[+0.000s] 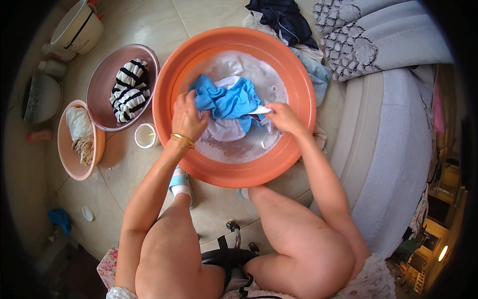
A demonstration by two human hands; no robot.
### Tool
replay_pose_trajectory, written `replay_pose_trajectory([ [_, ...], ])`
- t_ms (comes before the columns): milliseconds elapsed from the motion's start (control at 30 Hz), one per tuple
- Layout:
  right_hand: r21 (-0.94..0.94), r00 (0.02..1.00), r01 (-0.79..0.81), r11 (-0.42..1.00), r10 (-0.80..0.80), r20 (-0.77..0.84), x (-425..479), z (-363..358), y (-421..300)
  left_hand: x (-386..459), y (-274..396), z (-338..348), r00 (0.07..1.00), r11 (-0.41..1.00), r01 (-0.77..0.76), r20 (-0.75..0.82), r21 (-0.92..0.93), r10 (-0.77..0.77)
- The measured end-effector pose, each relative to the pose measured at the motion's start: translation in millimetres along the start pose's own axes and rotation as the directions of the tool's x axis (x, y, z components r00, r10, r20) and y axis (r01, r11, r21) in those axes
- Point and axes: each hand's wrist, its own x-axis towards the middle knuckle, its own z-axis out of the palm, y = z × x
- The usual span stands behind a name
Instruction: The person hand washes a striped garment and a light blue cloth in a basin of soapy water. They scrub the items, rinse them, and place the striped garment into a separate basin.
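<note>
A large orange plastic basin [239, 175] of soapy water stands on the floor before me. In it lies a bunched blue and white garment [227, 99], wet and partly under the suds. My left hand [188, 116], with a gold bangle at the wrist, is at the garment's left side, its fingertips hidden against the blue cloth. At the right, my right hand [282, 117] pinches a white edge of the same garment between thumb and fingers. More pale cloth [231, 65] shows beneath the foam at the far side.
Left of the orange basin are a mauve basin [99, 89] with a black-and-white striped garment [130, 89], a peach basin [63, 145] with cloths, and a white tub [145, 135]. Clothes [287, 22] lie on the floor beyond. A grey sofa [392, 157] flanks the right side.
</note>
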Motion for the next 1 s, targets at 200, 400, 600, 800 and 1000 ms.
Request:
replay_pose_trajectory([
  [200, 0.584, 0.958, 0.04, 0.811, -0.197, 0.207, -19, -54, -66, 21, 67, -10, 0.938, 0.89, -0.266, 0.113, -0.371, 0.328],
  [400, 0.646, 0.976, 0.153, 0.748, -0.216, 0.019, -25, -67, -98, 32, 61, -19, 0.961, 0.883, 0.008, 0.248, -0.47, 0.124],
  [600, 0.706, 0.98, 0.077, 0.704, -0.184, 0.077, -9, -64, -69, 30, 33, -20, 0.893, 0.384, 0.427, 0.449, -0.819, -0.036],
  [800, 0.784, 0.995, 0.011, 0.621, -0.081, 0.05, -21, -59, -93, 13, 31, -11, 0.874, 0.374, 0.471, 0.482, -0.799, -0.07],
  [1000, 0.886, 0.996, 0.063, 0.46, -0.087, -0.026, -34, -80, -114, -1, 25, -11, 0.906, 0.876, 0.245, 0.421, -0.415, -0.054],
])
